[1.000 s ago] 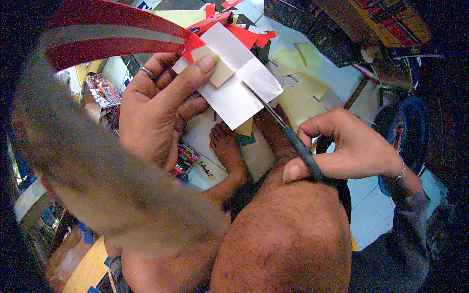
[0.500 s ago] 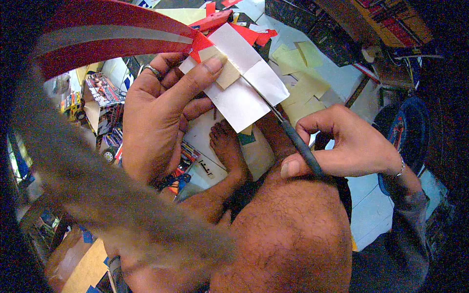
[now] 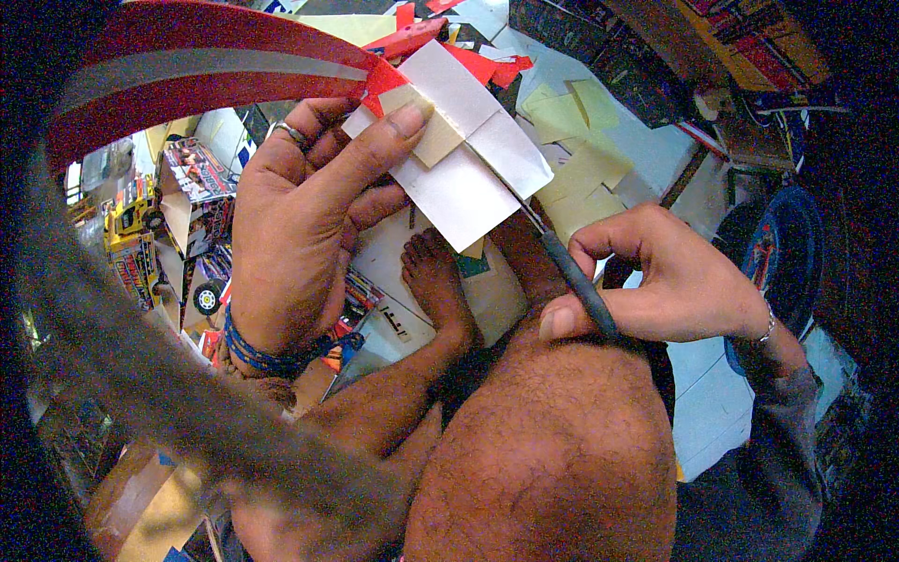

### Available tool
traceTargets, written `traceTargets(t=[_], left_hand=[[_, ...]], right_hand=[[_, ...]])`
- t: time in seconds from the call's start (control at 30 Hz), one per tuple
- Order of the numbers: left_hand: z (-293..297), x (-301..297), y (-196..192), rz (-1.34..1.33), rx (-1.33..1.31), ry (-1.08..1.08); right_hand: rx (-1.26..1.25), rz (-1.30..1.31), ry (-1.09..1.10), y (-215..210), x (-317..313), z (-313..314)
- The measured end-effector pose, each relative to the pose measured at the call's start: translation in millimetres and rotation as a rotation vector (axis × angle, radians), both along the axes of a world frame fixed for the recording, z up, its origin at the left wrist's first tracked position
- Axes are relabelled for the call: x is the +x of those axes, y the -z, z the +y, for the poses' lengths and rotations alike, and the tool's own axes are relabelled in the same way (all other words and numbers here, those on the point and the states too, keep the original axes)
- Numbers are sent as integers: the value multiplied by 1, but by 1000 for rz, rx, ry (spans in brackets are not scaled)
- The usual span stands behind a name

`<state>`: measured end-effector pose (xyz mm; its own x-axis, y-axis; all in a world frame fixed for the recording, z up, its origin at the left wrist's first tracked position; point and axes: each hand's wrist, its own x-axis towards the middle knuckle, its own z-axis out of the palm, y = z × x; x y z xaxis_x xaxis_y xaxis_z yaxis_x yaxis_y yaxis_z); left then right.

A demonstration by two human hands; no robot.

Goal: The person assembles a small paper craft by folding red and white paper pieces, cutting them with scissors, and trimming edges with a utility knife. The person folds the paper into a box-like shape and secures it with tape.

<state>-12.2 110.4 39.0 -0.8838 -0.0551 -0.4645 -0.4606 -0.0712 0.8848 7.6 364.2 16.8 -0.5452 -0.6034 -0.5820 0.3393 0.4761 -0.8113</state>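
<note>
Paper, one white sheet (image 3: 464, 201), is held up near the middle of the view, beyond one large bent knee (image 3: 548, 440), with one beige piece (image 3: 437, 140) lying flat on it. Two hands are at work. The left hand (image 3: 295, 211) pinches sheet and beige piece together, its thumb pressed on top and its other fingers (image 3: 379, 208) bent behind and below, slightly spread. One ring (image 3: 292, 135) circles a finger of this hand, and a blue cord bracelet (image 3: 267, 359) wraps the wrist. One red-and-white striped strip (image 3: 225, 73) enters from the upper left, its narrow red end meeting the beige piece (whether joined or only overlapping cannot be told). The right hand (image 3: 670, 272) has hold of one cutting tool (image 3: 582, 286) with a slim blade and dark handle; thumb and curled forefinger close against the handle, leaving a small gap between them farther back, while the remaining fingers are mostly hidden. The blade lies along a line across the sheet, from its lower right edge toward the beige piece. One silvery bracelet (image 3: 770, 323) circles the right wrist. One bare foot (image 3: 434, 279) shows clearly below the sheet. Right of it, several pale yellow papers (image 3: 595, 173) overlap, too jumbled to count. At the left are one yellow toy vehicle (image 3: 131, 206) and one black wheel (image 3: 208, 297); at the far right, one round blue container (image 3: 811, 239).
</note>
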Motion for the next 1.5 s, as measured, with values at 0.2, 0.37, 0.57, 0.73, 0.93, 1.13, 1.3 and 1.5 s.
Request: traceTargets(t=[0.2, 0.37, 0.57, 0.73, 0.93, 1.13, 1.3, 1.5], left_hand=[[1, 1, -2, 20, -26, 4], [2, 1, -2, 27, -30, 15], [-2, 0, 0, 6, -39, 10], [-2, 0, -1, -5, -30, 12], [-3, -1, -1, 15, 14, 29], [-2, -1, -1, -2, 70, -2], [1, 0, -2, -17, -3, -6], [1, 1, -1, -4, 52, 5]], right_hand=[[-2, 24, -9, 1, 1, 1], [-4, 49, -6, 3, 2, 1], [-13, 67, -12, 4, 2, 2], [-19, 32, -6, 2, 1, 3], [-4, 24, -3, 1, 1, 1], [19, -1, -43, -3, -2, 4], [-21, 25, 2, 0, 0, 0], [36, -32, -55, -4, -4, 3]])
